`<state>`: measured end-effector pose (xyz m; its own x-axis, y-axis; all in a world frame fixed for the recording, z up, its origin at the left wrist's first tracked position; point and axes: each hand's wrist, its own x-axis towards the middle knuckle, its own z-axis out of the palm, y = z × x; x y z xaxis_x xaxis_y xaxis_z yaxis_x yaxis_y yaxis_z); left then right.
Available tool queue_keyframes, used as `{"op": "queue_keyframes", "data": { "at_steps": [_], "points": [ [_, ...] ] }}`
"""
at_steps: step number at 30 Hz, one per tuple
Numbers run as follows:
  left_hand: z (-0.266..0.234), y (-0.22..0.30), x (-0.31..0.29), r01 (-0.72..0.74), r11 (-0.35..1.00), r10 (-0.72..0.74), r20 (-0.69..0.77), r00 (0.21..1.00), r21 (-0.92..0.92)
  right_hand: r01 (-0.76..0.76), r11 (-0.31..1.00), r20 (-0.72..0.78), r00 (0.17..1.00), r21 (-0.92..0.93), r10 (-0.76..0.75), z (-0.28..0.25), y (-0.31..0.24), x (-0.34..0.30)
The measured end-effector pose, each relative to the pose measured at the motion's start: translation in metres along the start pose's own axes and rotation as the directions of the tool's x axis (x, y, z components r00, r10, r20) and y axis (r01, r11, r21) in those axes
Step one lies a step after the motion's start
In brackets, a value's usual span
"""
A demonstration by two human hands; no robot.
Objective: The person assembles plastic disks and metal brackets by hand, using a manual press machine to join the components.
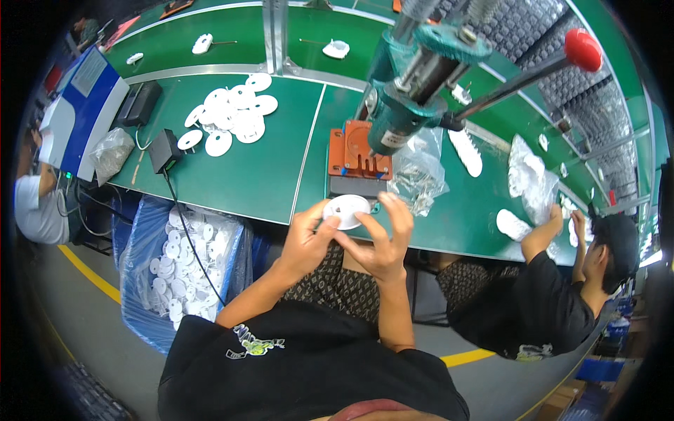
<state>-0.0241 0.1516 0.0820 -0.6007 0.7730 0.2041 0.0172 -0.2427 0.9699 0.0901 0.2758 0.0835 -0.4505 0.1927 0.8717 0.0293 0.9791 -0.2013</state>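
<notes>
Just in front of the bench edge I hold a white round plastic disc [345, 208] with a small hole in it. My left hand [305, 242] pinches its left rim between thumb and fingers. My right hand [385, 247] grips the near right side, with some fingers raised and spread. Right behind the disc stands a green hand press [404, 116] with a red-knobbed lever [583, 50]. Under its ram sits an orange fixture [357, 145] on a dark base. A clear plastic bag of small metal parts [420, 184] lies against the press's right side.
White discs [228, 112] are heaped on the green bench [284, 158] at left, near a black box [165, 150]. A blue-lined bin [140, 309] of white parts stands below left. A co-worker [540, 295] handles white parts at right. A conveyor [239, 35] runs behind.
</notes>
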Motion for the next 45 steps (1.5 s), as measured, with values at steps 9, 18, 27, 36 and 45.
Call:
{"op": "queue_keyframes", "data": {
  "at_steps": [9, 18, 27, 36, 45],
  "points": [
    [-0.074, 0.005, 0.043, -0.044, 0.448, 0.425, -0.17, 0.889, 0.893, -0.535, 0.844, -0.192, 0.827, 0.018, 0.528, -0.033, 0.095, -0.002],
    [-0.187, -0.067, 0.085, 0.116, 0.478, 0.367, -0.318, 0.874, 0.871, -0.688, 0.7, -0.027, 0.717, -0.19, 0.697, -0.081, 0.268, -0.038],
    [-0.165, -0.046, 0.086, 0.135, 0.411, 0.323, -0.283, 0.903, 0.902, -0.547, 0.758, 0.018, 0.807, -0.356, 0.591, -0.072, 0.274, -0.036],
    [-0.166, -0.045, 0.089, 0.076, 0.545, 0.365, -0.318, 0.875, 0.835, -0.647, 0.763, -0.153, 0.754, -0.003, 0.639, -0.056, 0.159, -0.029],
    [-0.161, -0.029, 0.089, -0.081, 0.924, 0.26, -0.46, 0.849, 0.373, -0.396, 0.881, 0.298, 0.835, -0.258, 0.462, 0.021, 0.127, -0.005]
  ]
}}
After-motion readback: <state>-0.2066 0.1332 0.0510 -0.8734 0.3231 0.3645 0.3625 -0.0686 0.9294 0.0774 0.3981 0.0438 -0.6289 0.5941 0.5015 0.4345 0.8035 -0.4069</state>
